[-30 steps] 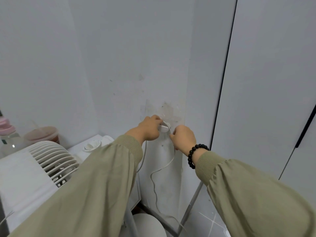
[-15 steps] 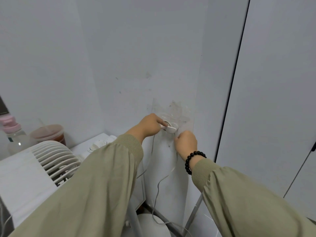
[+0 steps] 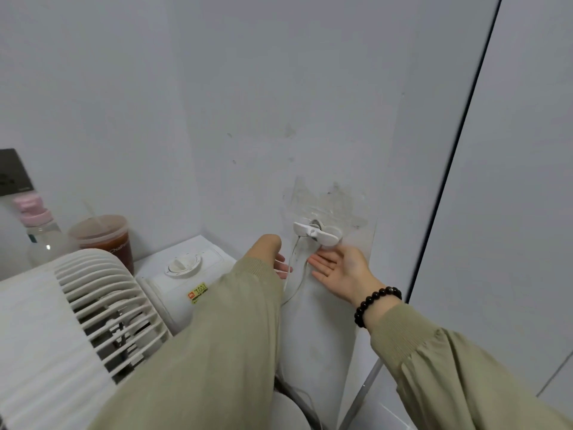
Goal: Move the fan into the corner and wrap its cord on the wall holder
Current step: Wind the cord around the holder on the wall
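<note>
1. Head view, looking down into the corner: the wall holder is stuck to the wall on a patch of clear tape, and I'll place everything from it.
2. The cord is looped behind the holder's flat cap and hangs down from it in two strands, dropping out of sight behind the left sleeve.
3. The left hand sits just below and left of the holder, fingers spread and loose, gripping nothing; its fingertips look to be at the hanging strands, though I can't tell if they actually touch.
4. The right hand is just under the holder, palm up and flat, also holding nothing; its fingertips are close beneath the cap.
5. The fan stands well to the left of the holder and lower, tucked by the white appliance in the corner, with a bottle and a cup behind it.
6. To my eye the wrap is about done. Finishing well would mean checking the turns sit fully behind the cap, keeping the slack from tugging at that tired-looking tape, and letting go gently.
</note>
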Demonstrator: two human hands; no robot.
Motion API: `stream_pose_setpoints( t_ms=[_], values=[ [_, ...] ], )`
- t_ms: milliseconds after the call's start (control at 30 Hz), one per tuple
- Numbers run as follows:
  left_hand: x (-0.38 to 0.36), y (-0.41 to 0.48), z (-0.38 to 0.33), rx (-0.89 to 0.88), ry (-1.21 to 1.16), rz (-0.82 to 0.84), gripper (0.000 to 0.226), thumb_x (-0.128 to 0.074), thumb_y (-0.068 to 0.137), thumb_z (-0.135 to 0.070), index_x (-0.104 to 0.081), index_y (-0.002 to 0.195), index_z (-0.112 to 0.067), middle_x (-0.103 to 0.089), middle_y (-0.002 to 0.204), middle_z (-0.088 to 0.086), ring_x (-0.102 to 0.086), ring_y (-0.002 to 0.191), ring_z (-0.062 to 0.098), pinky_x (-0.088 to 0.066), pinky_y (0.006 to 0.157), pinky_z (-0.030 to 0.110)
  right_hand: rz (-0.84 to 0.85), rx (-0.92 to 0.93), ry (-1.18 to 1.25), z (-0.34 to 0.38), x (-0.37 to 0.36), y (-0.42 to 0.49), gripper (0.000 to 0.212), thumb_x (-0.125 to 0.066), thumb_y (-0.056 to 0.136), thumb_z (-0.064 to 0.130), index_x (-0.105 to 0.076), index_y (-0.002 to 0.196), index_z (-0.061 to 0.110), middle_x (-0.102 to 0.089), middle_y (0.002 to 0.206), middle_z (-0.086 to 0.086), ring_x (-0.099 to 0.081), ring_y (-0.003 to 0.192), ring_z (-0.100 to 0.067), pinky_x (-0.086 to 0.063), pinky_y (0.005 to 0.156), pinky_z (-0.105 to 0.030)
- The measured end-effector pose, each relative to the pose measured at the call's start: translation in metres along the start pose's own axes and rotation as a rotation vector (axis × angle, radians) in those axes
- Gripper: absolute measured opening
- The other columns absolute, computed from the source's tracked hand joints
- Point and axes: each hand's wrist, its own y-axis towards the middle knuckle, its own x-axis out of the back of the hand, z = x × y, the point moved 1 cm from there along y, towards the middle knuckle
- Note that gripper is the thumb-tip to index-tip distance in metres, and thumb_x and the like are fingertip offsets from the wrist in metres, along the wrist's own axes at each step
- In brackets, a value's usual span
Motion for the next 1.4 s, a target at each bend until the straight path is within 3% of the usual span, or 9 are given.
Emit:
stream_pose_setpoints(
  t_ms=[433,600,733,833,967,1100,1233,1333,1400],
  values=[
    [-0.015,0.023,0.009,0.019,-0.26,0.025,0.051,-0.017,0.093,-0.028,-0.054,0.113,0.0,-0.066,0.106,0.022,-0.064,0.079,0.029,-0.046,0.066,0.032,0.181,-0.026,-0.038,0.012,0.006,-0.009,0.049,-0.031,0.096,0.03,-0.049,0.127,-0.004,-0.046,0.14,-0.016,-0.039,0.135,-0.023,-0.018,0.116,-0.043],
    [-0.018,0.025,0.003,-0.005,-0.392,0.014,0.052,-0.018,0.093,-0.028,-0.053,0.122,-0.003,-0.063,0.114,0.025,-0.062,0.098,0.032,-0.046,0.085,0.039,0.188,-0.033,-0.083,0.012,0.007,-0.008,0.044,-0.03,0.096,0.031,-0.058,0.105,-0.001,-0.056,0.124,-0.013,-0.041,0.133,-0.022,-0.017,0.116,-0.044],
    [-0.018,0.025,-0.002,-0.037,-0.505,0.004,0.053,-0.02,0.096,-0.035,-0.054,0.121,-0.002,-0.062,0.098,0.022,-0.061,0.093,0.032,-0.045,0.086,0.038,0.174,-0.026,-0.101,0.013,0.007,-0.009,0.042,-0.03,0.096,0.031,-0.06,0.101,0.001,-0.06,0.114,-0.012,-0.042,0.131,-0.022,-0.016,0.117,-0.044],
    [-0.017,0.021,-0.009,-0.072,-0.595,-0.002,0.049,-0.024,0.095,-0.03,-0.055,0.121,-0.003,-0.063,0.101,0.017,-0.062,0.09,0.029,-0.046,0.077,0.034,0.155,0.005,-0.135,0.017,0.007,-0.012,0.048,-0.027,0.098,0.034,-0.057,0.114,0.001,-0.056,0.125,-0.012,-0.042,0.131,-0.023,-0.017,0.115,-0.044],
    [-0.013,0.017,-0.027,-0.18,-0.742,-0.013,0.046,-0.029,0.096,-0.028,-0.055,0.122,-0.001,-0.054,0.129,0.019,-0.053,0.12,0.028,-0.042,0.1,0.035,0.131,0.031,-0.244,0.025,0.009,-0.017,0.054,-0.023,0.1,0.037,-0.049,0.13,-0.001,-0.051,0.131,-0.014,-0.043,0.13,-0.023,-0.019,0.114,-0.044],
    [-0.007,0.012,-0.049,-0.343,-0.73,-0.044,0.04,-0.036,0.095,-0.023,-0.061,0.111,0.004,-0.062,0.109,0.016,-0.063,0.094,0.024,-0.047,0.087,0.032,0.039,0.137,-0.491,0.029,0.006,-0.025,0.042,-0.031,0.099,0.033,-0.058,0.113,0.004,-0.057,0.111,-0.012,-0.054,0.107,-0.023,-0.035,0.097,-0.037],
    [-0.013,-0.001,-0.068,-0.475,-0.589,-0.045,0.027,-0.04,0.089,-0.011,-0.064,0.081,-0.002,-0.063,0.078,0.008,-0.06,0.066,0.017,-0.052,0.07,0.025,-0.218,0.488,-1.104,0.034,0.001,-0.038,0.032,-0.041,0.088,0.021,-0.063,0.073,0.004,-0.07,0.087,-0.019,-0.062,0.075,-0.03,-0.046,0.066,-0.033],
    [-0.016,-0.012,-0.074,-0.546,-0.591,0.003,0.024,-0.041,0.087,-0.005,-0.064,0.082,-0.003,-0.065,0.077,0.009,-0.062,0.069,0.017,-0.053,0.072,0.025,-0.31,0.873,-1.473,0.038,-0.007,-0.048,0.037,-0.039,0.088,0.008,-0.061,0.117,0.008,-0.068,0.101,-0.013,-0.061,0.087,-0.03,-0.047,0.072,-0.033],
    [-0.013,-0.02,-0.081,-0.595,-0.6,0.027,0.023,-0.041,0.087,-0.003,-0.065,0.088,-0.002,-0.067,0.08,0.009,-0.065,0.071,0.017,-0.054,0.069,0.023,-0.193,0.89,-1.569,0.038,-0.013,-0.046,0.049,-0.037,0.088,0.006,-0.045,0.135,0.02,-0.063,0.103,-0.007,-0.057,0.089,-0.028,-0.044,0.071,-0.031]
  ],
)
